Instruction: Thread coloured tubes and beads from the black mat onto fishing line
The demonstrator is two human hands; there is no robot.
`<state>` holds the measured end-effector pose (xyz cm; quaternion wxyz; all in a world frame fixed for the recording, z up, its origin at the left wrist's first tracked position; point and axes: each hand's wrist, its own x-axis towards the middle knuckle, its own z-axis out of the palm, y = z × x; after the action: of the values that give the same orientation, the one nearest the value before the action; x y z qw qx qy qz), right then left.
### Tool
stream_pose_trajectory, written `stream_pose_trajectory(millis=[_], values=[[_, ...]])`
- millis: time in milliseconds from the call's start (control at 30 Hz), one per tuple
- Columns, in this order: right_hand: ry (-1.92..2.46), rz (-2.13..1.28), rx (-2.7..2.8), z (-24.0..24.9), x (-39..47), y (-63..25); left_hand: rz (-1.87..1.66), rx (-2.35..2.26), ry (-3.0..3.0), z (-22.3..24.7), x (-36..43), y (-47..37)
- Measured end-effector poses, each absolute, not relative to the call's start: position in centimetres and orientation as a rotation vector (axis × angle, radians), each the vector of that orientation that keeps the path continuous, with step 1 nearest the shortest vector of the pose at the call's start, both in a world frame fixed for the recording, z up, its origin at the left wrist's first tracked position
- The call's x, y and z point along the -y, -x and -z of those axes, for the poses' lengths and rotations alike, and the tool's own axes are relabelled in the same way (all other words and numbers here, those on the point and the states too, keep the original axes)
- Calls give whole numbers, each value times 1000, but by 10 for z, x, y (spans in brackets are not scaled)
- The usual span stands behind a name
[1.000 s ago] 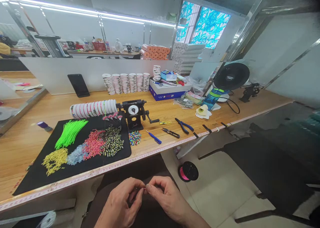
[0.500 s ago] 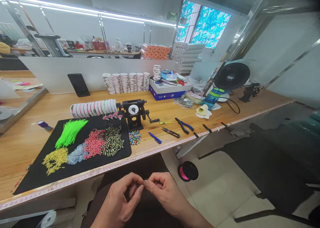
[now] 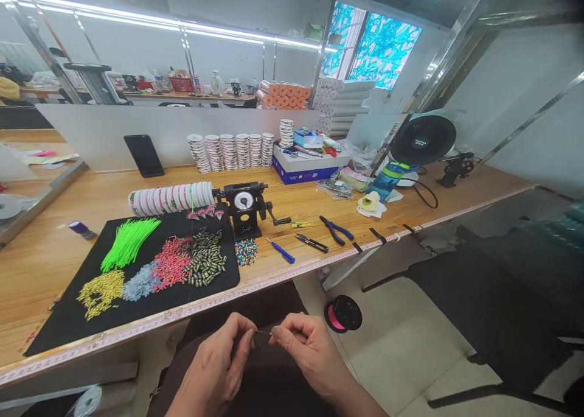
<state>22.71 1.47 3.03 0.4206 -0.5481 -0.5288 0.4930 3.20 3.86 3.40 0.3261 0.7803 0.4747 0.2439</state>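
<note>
Above my dark lap, in front of the bench edge, my left hand (image 3: 221,356) pinches a thin line (image 3: 263,332) between thumb and forefinger. My right hand (image 3: 305,349) pinches the other end, so the line spans a short gap between the fingertips. A tiny pale bit shows at the right fingertips, too small to name. Beyond the hands, a black mat (image 3: 150,307) carries piles of yellow pieces (image 3: 101,290), blue-grey pieces (image 3: 140,281), red pieces (image 3: 172,263), patterned dark barrel-shaped pieces (image 3: 206,262) and bright green strips (image 3: 128,241).
A hand-cranked winder (image 3: 245,209) holding a row of white spools (image 3: 171,198) stands behind the mat. Mixed beads (image 3: 246,252), a blue-handled tool (image 3: 281,251), thread snips (image 3: 312,242) and pliers (image 3: 336,229) lie along the front. A black reel (image 3: 349,312) sits lower right.
My hands were nearly touching at the fingertips and have drawn slightly apart, with the thin line now showing between them. The things on the bench have not moved.
</note>
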Motion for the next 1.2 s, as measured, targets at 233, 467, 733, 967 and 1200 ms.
stream_pose_trajectory(millis=[233, 467, 733, 967, 1200], values=[[1324, -1328, 1299, -22, -18, -222, -715, -1192, -2036, -35, -37, -40], [1325, -1282, 1353, -21, -16, -221, -733, -1235, -2095, -26, -34, -40], [1311, -1308, 1287, -24, -18, -222, -641, -1242, -2048, -38, -38, -39], [1312, -1309, 1351, -17, -16, -220, -742, -1159, -2279, -25, -33, -38], [1348, -1138, 1397, -21, -16, -218, -797, -1271, -2206, -33, -35, -36]])
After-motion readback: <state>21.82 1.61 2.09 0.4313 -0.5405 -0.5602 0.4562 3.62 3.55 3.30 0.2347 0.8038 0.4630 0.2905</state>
